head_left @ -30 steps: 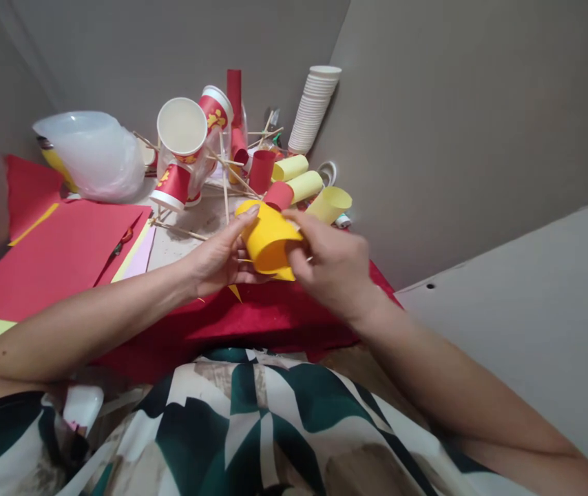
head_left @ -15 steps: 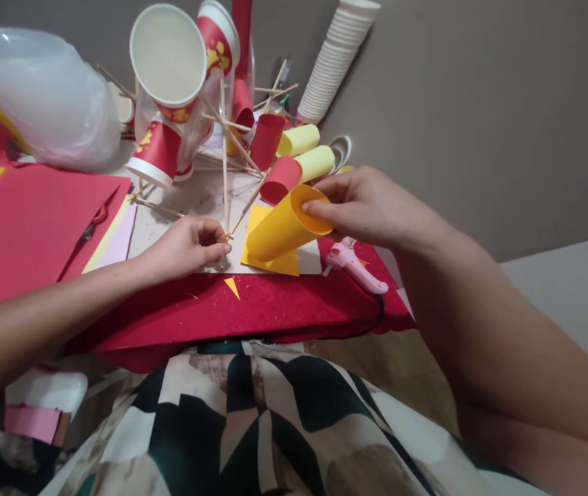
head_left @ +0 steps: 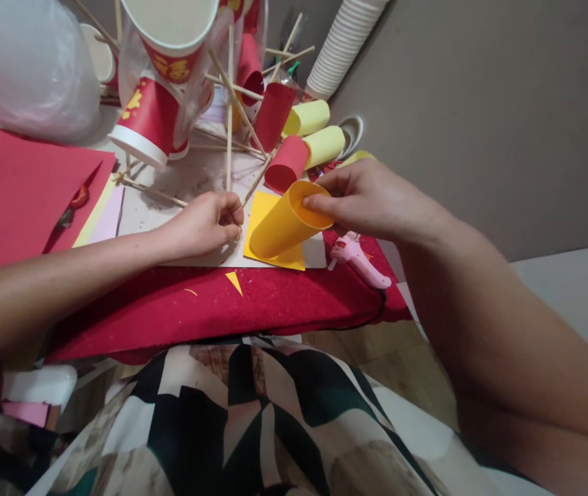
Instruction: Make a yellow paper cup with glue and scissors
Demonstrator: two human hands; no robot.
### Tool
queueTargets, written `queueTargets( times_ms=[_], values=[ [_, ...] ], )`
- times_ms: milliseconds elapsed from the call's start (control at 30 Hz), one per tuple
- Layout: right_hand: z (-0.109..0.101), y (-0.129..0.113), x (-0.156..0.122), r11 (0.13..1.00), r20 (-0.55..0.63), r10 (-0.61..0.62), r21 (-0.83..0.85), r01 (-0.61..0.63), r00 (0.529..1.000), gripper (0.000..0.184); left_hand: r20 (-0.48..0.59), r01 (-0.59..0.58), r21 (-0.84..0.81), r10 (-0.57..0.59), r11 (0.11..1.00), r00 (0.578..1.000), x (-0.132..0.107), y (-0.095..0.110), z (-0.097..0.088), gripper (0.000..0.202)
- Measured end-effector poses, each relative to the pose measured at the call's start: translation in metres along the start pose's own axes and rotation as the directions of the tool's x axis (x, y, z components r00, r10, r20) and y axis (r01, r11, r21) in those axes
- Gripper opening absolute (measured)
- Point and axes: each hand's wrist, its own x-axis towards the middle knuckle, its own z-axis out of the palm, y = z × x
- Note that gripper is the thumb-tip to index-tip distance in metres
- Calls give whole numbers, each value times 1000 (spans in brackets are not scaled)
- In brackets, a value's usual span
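Observation:
My right hand [head_left: 359,196] pinches the upper rim of an orange-yellow paper tube [head_left: 286,224], thumb inside it. Tilted, the tube has its lower end against a square of orange-yellow paper [head_left: 268,203] on the white board. My left hand [head_left: 211,220] is closed, thumb and fingertips together by the near corner of a frame of thin wooden sticks [head_left: 229,138]. What those fingers hold, if anything, is hidden. Beyond the tube lie a red paper tube [head_left: 287,164] and pale yellow paper tubes [head_left: 325,146]. A pink glue gun [head_left: 361,262] rests below my right hand.
Red-and-white paper cups [head_left: 149,117] stand in plastic at the back, with a tall cup stack [head_left: 348,45] near the wall. Red paper [head_left: 20,193] and scissors [head_left: 74,207] lie at left. A yellow scrap [head_left: 235,282] is on the red cloth [head_left: 170,310] at the front.
The view has shifted slightly, with the things at the back now nearer its top edge. My right hand keeps its grip on the tilted tube. The left hand stays by the stick corner.

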Motion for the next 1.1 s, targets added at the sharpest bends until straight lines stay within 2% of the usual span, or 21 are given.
queueTargets(
  times_ms=[300,767,967,1100],
  values=[
    [2,3,4,999,22,-32,0,32,999,9,-16,-17,-17,16,1000,1000,0,-9,5,11],
    [7,-10,2,995,45,54,-86,-50,998,14,-6,-8,-22,8,1000,1000,0,-11,6,9],
    [7,-5,6,993,63,7,-116,0,998,13,14,-45,-36,45,998,999,-1,-11,7,6],
    [7,3,11,994,76,-67,-79,73,995,20,22,-70,-69,72,995,997,-3,-10,8,22]
  ],
)
